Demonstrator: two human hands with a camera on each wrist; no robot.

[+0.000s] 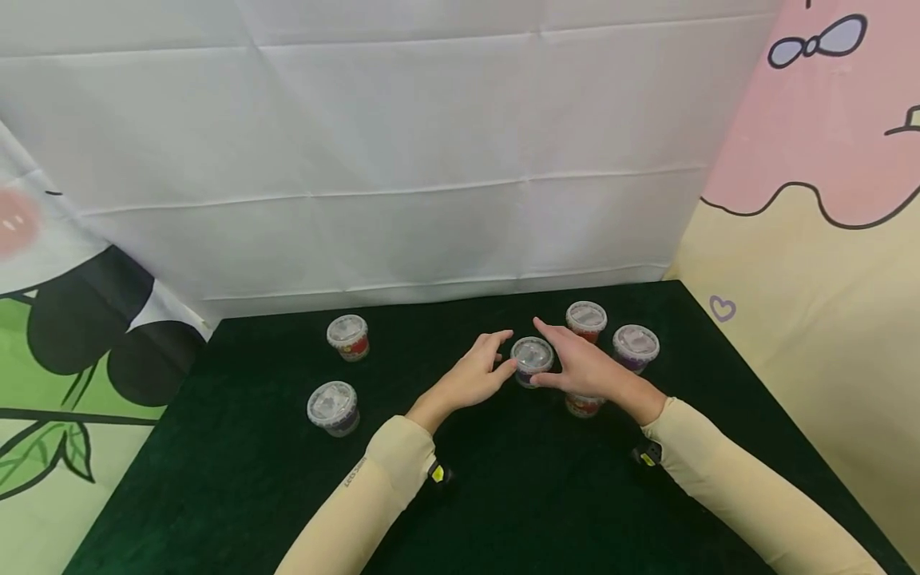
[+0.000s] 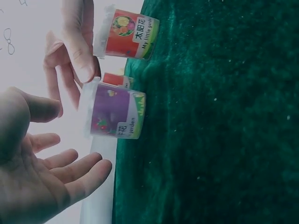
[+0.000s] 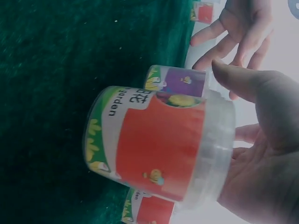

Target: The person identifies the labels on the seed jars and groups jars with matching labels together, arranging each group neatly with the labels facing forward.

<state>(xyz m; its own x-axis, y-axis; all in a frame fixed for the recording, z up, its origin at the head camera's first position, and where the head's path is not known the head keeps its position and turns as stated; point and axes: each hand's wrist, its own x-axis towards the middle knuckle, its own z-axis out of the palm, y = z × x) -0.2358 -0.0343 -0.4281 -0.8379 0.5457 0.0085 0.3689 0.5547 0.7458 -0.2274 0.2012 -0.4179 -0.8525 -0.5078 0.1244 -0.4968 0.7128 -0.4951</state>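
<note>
A small clear-lidded tub (image 1: 533, 356) with a purple label stands upright between my two hands on the dark green cloth. My left hand (image 1: 470, 376) is to its left, fingers spread and slightly bent, holding nothing. Over on the right side, my right hand (image 1: 585, 366) has its thumb and fingers apart around the tub; its thumb is close to the lid, and I cannot tell whether it touches. A red-labelled tub (image 3: 159, 144) stands under the right hand, which partly hides it in the head view. Just behind that hand is another red-labelled tub (image 1: 586, 316).
A purple-labelled tub (image 1: 636, 345) stands at the right. On the left side are a red-labelled tub (image 1: 348, 339) at the back and a darker tub (image 1: 334, 406) nearer me. A white cloth wall (image 1: 431, 239) rises behind the green tabletop (image 1: 237, 479).
</note>
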